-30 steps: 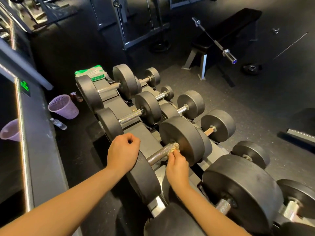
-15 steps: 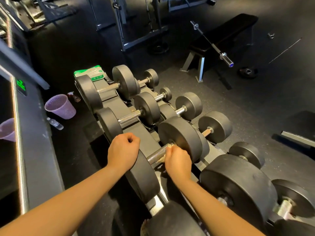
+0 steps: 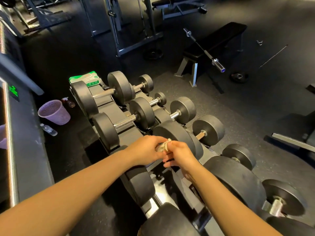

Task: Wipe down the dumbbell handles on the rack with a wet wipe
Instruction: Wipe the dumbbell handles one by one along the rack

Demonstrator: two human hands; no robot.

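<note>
The wet wipe (image 3: pixel 164 145) is crumpled into a small pale bundle and it is held between both hands, above the middle of the third dumbbell (image 3: pixel 173 136) on the upper row of the rack (image 3: pixel 117 111). The left hand (image 3: pixel 144 150) comes from the left side; its fingers are curled together and they pinch the left end of the wipe. The right hand (image 3: pixel 181 155) comes from below and right, and its thumb and first fingers are closed on the other end, with the remaining fingers bent under. The handle of this dumbbell is hidden under the hands, so I cannot tell if the wipe touches it. Farther along the same row two more dumbbells lie side by side, each with a bare metal handle (image 3: pixel 125 121). Smaller dumbbells lie on the lower row to the right. At the far end of the rack a green pack of wipes (image 3: pixel 84 79) lies on top. On the floor to the left of the rack stand a purple basket (image 3: pixel 56 113) and a small brown bottle (image 3: pixel 69 102), and a clear water bottle (image 3: pixel 49 129) lies near them. Well apart, to the far right, is a black bench (image 3: pixel 221 38) with a barbell (image 3: pixel 203 48) leaning across it.
</note>
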